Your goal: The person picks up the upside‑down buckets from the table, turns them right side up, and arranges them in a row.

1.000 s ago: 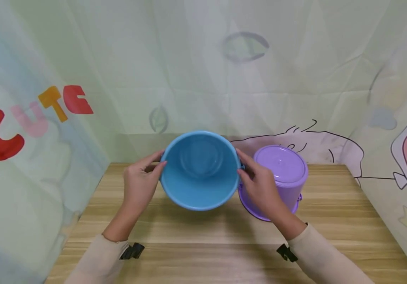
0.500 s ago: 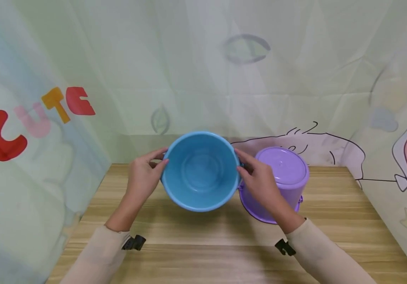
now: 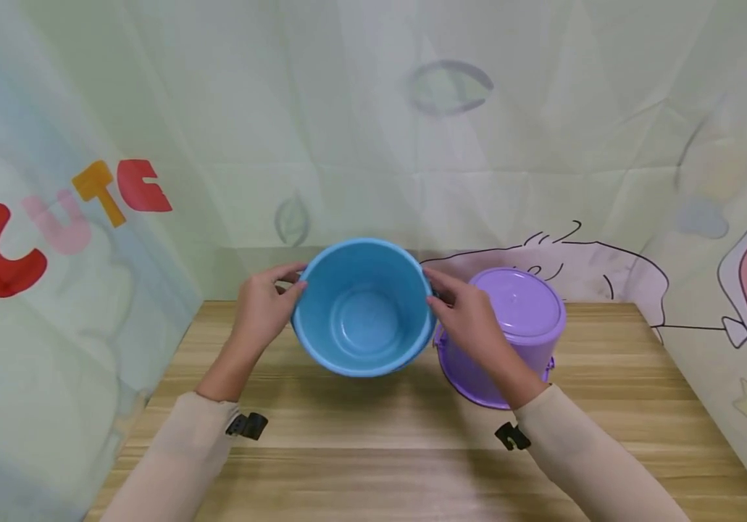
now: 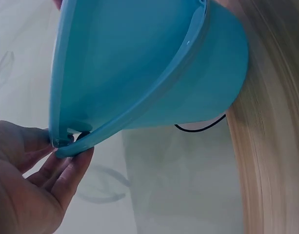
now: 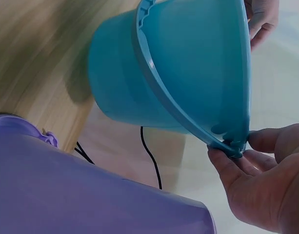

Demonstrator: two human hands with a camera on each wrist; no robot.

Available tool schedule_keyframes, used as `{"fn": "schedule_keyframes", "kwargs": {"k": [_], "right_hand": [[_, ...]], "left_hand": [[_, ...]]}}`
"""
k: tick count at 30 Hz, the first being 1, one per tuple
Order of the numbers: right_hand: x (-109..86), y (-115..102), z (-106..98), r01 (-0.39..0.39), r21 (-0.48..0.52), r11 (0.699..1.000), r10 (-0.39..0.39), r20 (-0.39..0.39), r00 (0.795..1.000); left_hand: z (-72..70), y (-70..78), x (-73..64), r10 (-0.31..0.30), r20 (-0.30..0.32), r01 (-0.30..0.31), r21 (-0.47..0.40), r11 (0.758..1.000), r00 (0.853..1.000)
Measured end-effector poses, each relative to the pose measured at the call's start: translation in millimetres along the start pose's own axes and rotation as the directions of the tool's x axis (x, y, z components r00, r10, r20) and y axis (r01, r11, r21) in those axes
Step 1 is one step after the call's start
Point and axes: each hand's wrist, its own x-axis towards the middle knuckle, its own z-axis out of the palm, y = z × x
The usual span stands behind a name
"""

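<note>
Holding a blue bucket [image 3: 365,312] are 2 hands [image 3: 265,308] [image 3: 467,312], right of "CUTE" [image 3: 98,187].

The blue bucket [image 4: 134,63] — cut off along both wrist views' upper edges.

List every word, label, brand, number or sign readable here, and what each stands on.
"CUTE": coloured letters on the cloth backdrop, at the head view's left.
Blue bucket: no text seen.
Purple bucket: no text seen.
Black clips by the cuffs: too small to tell.
</note>
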Motion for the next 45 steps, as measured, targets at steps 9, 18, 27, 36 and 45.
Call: {"fn": "schedule_keyframes", "kwargs": {"k": [9, 18, 27, 36, 45], "right_hand": [[13.7, -3.1, -4.1, -0.024, -0.072, 0.997, 0.026, 0.039, 0.999], [22.8, -1.9, -4.5, -0.066, -0.104, 0.992, 0.075, 0.089, 0.993], [29.5, 2.3, -4.7, -0.073, -0.183, 0.980, 0.096, 0.122, 0.988], [34.6, 7.1, -1.1, -0.077, -0.199, 0.977, 0.107, 0.145, 0.984], [33.9, 7.8, 1.0, -0.065, -0.226, 0.972, 0.099, 0.146, 0.984]], "left_hand": [[0.0, -2.3, 12.4, -0.029, 0.049, 0.028, 0.020, 0.999, 0.998], [2.2, -11.8, 21.1, -0.067, 0.085, 0.064, 0.039, 0.997, 0.994], [6.2, -17.8, 26.0, -0.137, 0.150, 0.131, 0.051, 0.990, 0.979], [9.1, -26.4, 25.6, -0.158, 0.169, 0.154, 0.037, 0.987, 0.973], [12.3, -33.1, 26.0, -0.164, 0.188, 0.176, -0.046, 0.983, 0.968]]}}
